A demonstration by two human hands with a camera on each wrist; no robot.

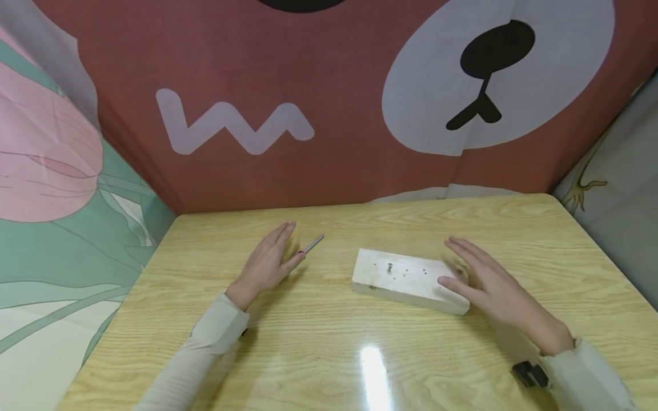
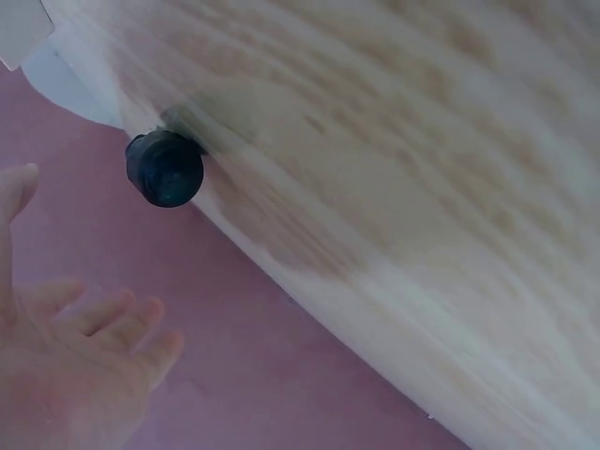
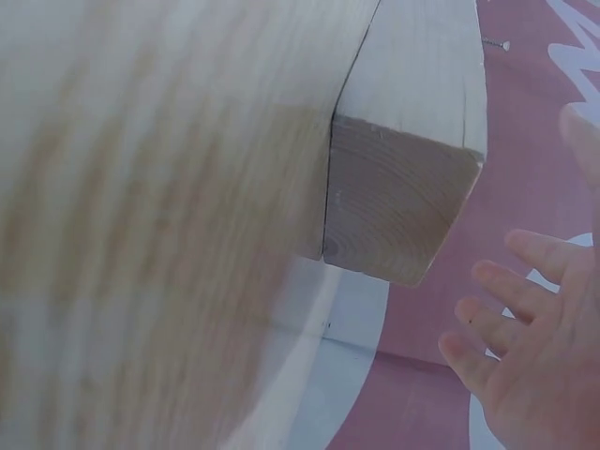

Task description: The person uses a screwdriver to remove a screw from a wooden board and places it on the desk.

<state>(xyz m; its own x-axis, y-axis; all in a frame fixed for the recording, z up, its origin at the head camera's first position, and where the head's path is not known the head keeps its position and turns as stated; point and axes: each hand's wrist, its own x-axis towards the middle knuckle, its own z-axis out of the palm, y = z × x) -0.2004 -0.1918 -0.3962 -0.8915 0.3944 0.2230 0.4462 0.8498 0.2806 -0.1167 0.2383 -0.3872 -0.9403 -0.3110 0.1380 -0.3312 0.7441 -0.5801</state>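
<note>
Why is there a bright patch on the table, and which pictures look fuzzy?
Head view: a white glare streak on the wood-grain tabletop, probably a reflected light, with soft shadows by the left hand and right hand; left wrist view: hazy, grain smeared, the black screwdriver handle showing little detail; right wrist view: nearby tabletop blurred, the wooden block's end grain somewhat clearer.

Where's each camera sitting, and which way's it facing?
Head: on the head, facing forward and down at the table, block and screwdriver; left hand, right hand and sleeves show.
Left wrist: on that wrist, facing the screwdriver's dark end; left hand shows.
Right wrist: on that wrist, facing the block's end; right hand shows.
Both head and right wrist show the block and right hand.
</note>
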